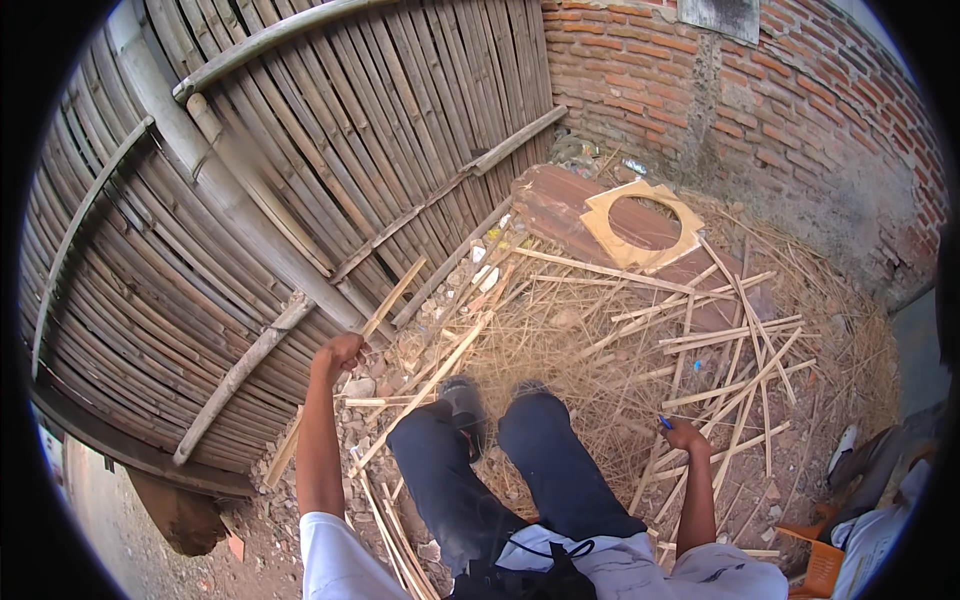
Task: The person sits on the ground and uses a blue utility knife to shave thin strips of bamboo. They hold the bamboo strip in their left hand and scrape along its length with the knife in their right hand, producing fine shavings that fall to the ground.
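My left hand (345, 351), out by the bamboo fence, is closed around a long pale bamboo strip (402, 290). The strip slants up past my fist, and its lower end shows again beside my forearm. Over to the right, my right hand (686, 436) is closed on a small blue object (665, 422). Only its end sticks out, so its kind is not clear. Below that hand several cut bamboo strips (752, 385) lie crossed over one another. Between my hands are my bent knees in dark trousers (560, 450), with straw and shavings beyond my shoes.
The bamboo fence (420, 130) rises on the left, a brick wall (640, 80) at the back. Near the corner, cardboard with a round hole (597, 220) rests on a brown board (550, 205). Another person (880, 490) sits at the right by an orange plastic chair (822, 565).
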Available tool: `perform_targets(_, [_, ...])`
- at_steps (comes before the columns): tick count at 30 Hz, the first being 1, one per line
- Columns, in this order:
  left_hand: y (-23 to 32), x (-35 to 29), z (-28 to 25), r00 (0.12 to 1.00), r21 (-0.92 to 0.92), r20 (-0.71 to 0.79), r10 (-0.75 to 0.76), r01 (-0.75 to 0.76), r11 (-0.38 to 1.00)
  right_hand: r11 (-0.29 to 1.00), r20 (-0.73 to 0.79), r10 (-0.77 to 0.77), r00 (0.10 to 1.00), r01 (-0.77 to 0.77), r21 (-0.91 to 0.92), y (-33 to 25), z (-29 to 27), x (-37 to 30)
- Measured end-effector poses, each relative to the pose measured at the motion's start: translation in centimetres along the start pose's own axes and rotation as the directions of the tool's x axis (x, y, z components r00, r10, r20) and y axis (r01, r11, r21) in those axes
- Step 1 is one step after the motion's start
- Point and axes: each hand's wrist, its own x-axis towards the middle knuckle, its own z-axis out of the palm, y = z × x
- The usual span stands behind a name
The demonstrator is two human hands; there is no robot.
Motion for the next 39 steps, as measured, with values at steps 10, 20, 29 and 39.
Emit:
perform_targets(10, [5.5, -12.4, 5.7, 0.836, -0.311, 0.187, 0.515, -0.447, 0.838, 0.836, -0.337, -0.223, 0.915, 0.357, 0.416, -10.4, -7.8, -3.7])
perform_targets(20, [3.5, -24.4, 10.5, 0.755, -0.372, 0.218, 0.619, -0.522, 0.768, 0.365, -0.603, -0.35, 0.716, 0.698, 0.616, -24.6, -16.7, -12.2])
perform_targets(29, [2.6, -29.3, 16.2, 0.766, -0.406, 0.208, 0.609, -0.499, 0.766, 0.212, -0.499, -0.533, 0.684, 0.678, 0.704, -33.1, -19.6, -15.1])
perform_targets(39, [0.3, -31.6, 20.3, 0.788, -0.369, 0.103, 0.607, -0.536, 0.759, 0.152, -0.526, -0.618, 0.585, 0.744, 0.65, -35.1, -16.9, -12.0])
